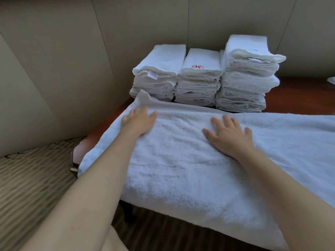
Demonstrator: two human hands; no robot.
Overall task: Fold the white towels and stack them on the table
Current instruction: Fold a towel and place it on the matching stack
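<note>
**Both my hands lie flat on the spread towel**

Nearest to me, a large white towel (181, 160) is spread over the tabletop (299, 95). It covers the near edge and hangs a little over it, and it also reaches over the left edge. To the right it runs out of the view.

My left hand (139, 122) rests on the towel near its far left corner. The fingers are straight and together, palm down, and they grip nothing. Just beyond the fingertips, the corner of the towel (143, 97) stands up in a small fold.

My right hand (230, 134) rests on the towel more to the middle, also palm down. Its fingers are straight and spread apart, and they hold nothing.

Behind the towel, along the far edge of the dark wooden tabletop, three stacks of folded white towels stand side by side and touch each other. The left stack (157, 73) shows a small label with red letters. The middle stack (199, 77) carries a red embroidered mark on the top. The right stack (248, 73) is the tallest.

Behind the stacks there is a beige panelled wall (145, 20). On the left, below the table, I see a striped carpet (32, 178).
</note>
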